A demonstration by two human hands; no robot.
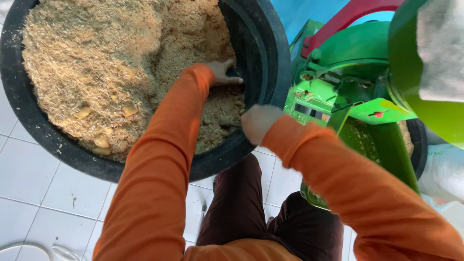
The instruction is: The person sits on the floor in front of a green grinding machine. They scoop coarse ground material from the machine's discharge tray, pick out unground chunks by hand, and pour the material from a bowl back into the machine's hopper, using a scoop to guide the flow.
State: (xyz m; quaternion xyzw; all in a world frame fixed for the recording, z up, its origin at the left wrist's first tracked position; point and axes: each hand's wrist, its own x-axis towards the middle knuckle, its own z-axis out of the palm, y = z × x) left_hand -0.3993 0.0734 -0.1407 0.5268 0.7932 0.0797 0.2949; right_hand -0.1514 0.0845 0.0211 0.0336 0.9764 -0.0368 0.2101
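Left hand (223, 72) spread flat on sawdust (96, 63) in black tub (263, 53) – right hand (258, 123) fisted, contents unclear – green machine (353, 82) beside.

Tub (43, 130) of meal (96, 63) lies left of machine (357, 92).

Both arms wear long, bright orange sleeves that end in snug cuffs at the wrists, leaving the left hand (223, 72) and right hand (258, 123) bare. Dark maroon trousers cover the legs below.

left grip (223, 72) spread, palm down | right grip (258, 122) fisted
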